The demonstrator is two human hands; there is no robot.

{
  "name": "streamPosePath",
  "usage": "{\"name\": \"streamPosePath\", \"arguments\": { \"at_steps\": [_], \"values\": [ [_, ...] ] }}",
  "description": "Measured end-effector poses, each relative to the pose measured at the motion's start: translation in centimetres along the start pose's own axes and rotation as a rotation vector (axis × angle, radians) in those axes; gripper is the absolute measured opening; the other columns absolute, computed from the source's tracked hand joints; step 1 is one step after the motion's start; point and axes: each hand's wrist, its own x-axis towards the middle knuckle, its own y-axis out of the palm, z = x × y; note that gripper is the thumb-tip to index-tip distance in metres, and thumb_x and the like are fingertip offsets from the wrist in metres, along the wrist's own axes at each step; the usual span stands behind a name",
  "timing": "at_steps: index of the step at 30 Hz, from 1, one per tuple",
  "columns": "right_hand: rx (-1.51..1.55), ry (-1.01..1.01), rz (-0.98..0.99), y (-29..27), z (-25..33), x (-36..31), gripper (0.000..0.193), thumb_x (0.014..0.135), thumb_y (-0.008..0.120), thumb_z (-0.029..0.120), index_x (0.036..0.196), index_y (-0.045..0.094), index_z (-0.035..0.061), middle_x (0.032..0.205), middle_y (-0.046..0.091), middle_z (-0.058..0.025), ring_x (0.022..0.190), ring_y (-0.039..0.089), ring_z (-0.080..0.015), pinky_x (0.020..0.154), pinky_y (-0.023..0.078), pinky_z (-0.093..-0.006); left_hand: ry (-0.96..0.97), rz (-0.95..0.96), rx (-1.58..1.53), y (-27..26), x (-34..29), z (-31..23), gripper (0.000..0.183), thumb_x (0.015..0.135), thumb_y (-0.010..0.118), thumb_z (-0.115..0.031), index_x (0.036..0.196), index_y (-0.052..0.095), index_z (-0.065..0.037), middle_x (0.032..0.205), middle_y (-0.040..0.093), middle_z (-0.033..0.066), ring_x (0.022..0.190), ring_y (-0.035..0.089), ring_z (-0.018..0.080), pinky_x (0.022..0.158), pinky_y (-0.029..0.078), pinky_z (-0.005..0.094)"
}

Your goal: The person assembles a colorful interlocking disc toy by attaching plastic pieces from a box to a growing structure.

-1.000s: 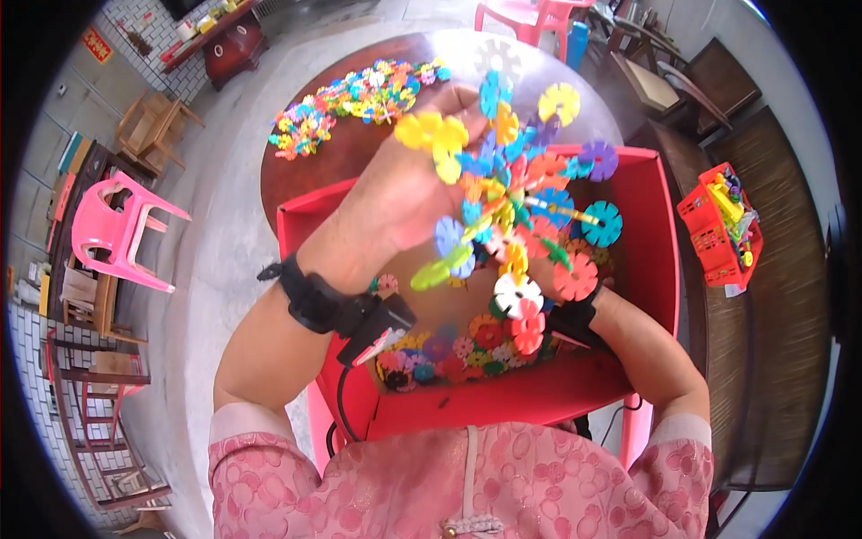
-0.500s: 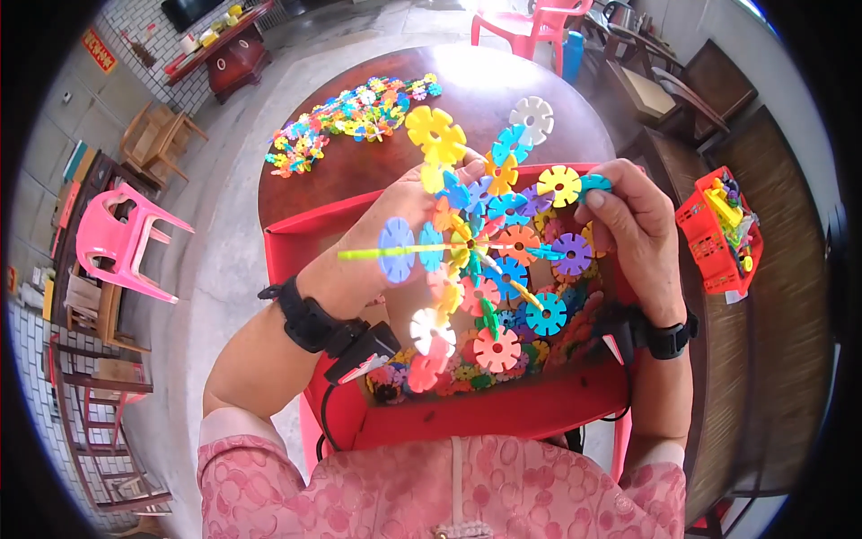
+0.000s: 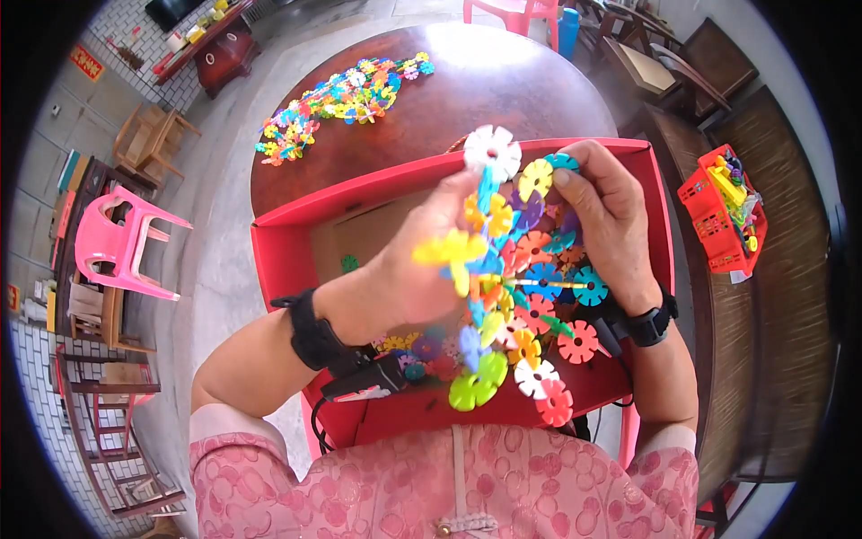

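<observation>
A branching cluster of interlocking plastic snowflake discs [image 3: 539, 276] in many colours is held up over the red box [image 3: 431, 419]. My left hand [image 3: 417, 260], slightly blurred, grips its left side; the fingertips are partly hidden behind the discs. At the cluster's upper right, my right hand [image 3: 614, 216] pinches a teal disc [image 3: 562, 162] between thumb and fingers, next to a yellow disc [image 3: 536, 179]. A white disc [image 3: 492, 153] tops the cluster, and a lime-green one [image 3: 479, 382] hangs at the bottom. Loose discs [image 3: 401, 342] lie in the box, partly covered by my arms and the cluster.
On the round brown table [image 3: 503, 90] beyond the box lies another build of joined discs [image 3: 350, 94]. A red basket of toys [image 3: 725, 211] rests on the wooden bench at right. A pink plastic stool [image 3: 108, 241] stands at left.
The cluster has turned and tilted, its lime-green disc swinging from the left to the bottom. My left hand has come round to the cluster's left side; my right keeps its pinch.
</observation>
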Motion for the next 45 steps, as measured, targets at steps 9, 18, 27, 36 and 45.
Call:
{"name": "streamPosePath", "arguments": {
  "at_steps": [9,18,27,36,45],
  "values": [
    [-0.106,-0.079,0.008,0.1,0.1,0.1,0.007,0.090,0.055,-0.001,0.097,0.057,-0.0020,0.074,0.057,-0.0032,0.066,0.053,-0.0076,0.059,0.044,-0.0234,0.036,-0.021,0.443,0.1,-0.1,-0.5,0.027,0.095,0.058,-0.024,0.112,0.055,-0.004,0.101,0.064,0.0031,0.092,0.064,0.0122,0.082,0.053,0.0287],
    [-0.200,-0.002,-0.069,-2.6,5.0,-1.4,0.003,0.089,0.061,0.003,0.089,0.061,0.0000,0.067,0.056,0.0013,0.058,0.047,-0.0019,0.051,0.037,-0.0188,0.542,-0.148,1.377,1.4,-1.0,-0.8,0.010,0.089,0.064,-0.008,0.096,0.061,-0.001,0.113,0.056,0.0079,0.088,0.060,0.0099,0.076,0.048,0.0240],
    [-0.392,-0.141,0.031,-2.4,6.9,-3.2,0.009,0.082,0.066,0.002,0.082,0.059,-0.0021,0.069,0.057,-0.0059,0.057,0.053,-0.0143,0.054,0.041,-0.0242,1.042,-0.294,1.938,4.3,-2.5,-1.0,0.011,0.076,0.075,-0.010,0.084,0.068,-0.007,0.110,0.058,0.0101,0.092,0.060,0.0220,0.076,0.048,0.0317],
    [-0.420,-0.182,0.013,-2.3,6.7,-3.0,0.005,0.085,0.062,0.001,0.085,0.058,-0.0020,0.071,0.058,-0.0055,0.056,0.050,-0.0104,0.051,0.038,-0.0221,1.091,-0.329,2.115,4.7,-2.7,-1.0,0.014,0.071,0.076,-0.013,0.081,0.067,-0.010,0.090,0.055,0.0044,0.083,0.051,0.0207,0.073,0.041,0.0340],
    [-0.503,-0.120,0.058,-2.0,6.9,-2.9,0.009,0.080,0.065,-0.003,0.084,0.057,-0.0018,0.071,0.055,-0.0104,0.059,0.053,-0.0220,0.055,0.042,-0.0273,1.030,-0.230,2.046,3.8,-2.0,-1.2,0.012,0.073,0.074,-0.009,0.078,0.063,-0.005,0.077,0.055,0.0061,0.073,0.054,0.0233,0.069,0.042,0.0353]
  ]
}}
